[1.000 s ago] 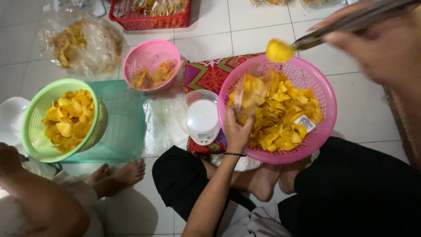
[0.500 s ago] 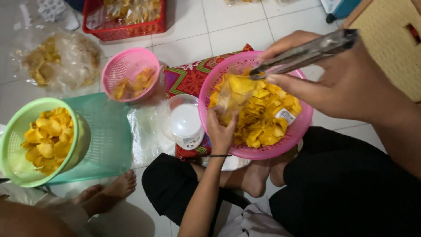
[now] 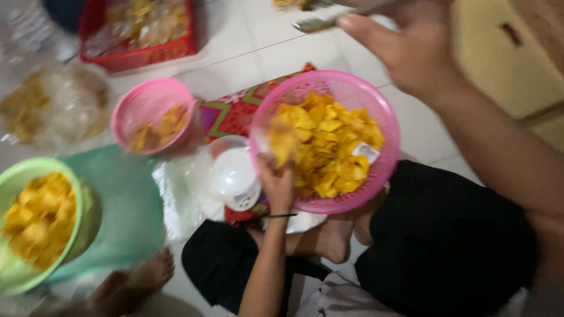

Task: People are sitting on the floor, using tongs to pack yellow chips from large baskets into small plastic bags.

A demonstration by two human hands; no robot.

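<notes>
A large pink plastic basket sits on the person's lap, its near rim over the crossed legs and its far rim reaching the patterned cloth on the tiled floor. It is round, perforated and heaped with yellow chips, thin, curled and irregular, piled highest at the middle. A few chips are lifted at the basket's left rim, blurred. Metal tongs, narrow and silvery, are held up beyond the basket's far rim, lying roughly level.
</notes>
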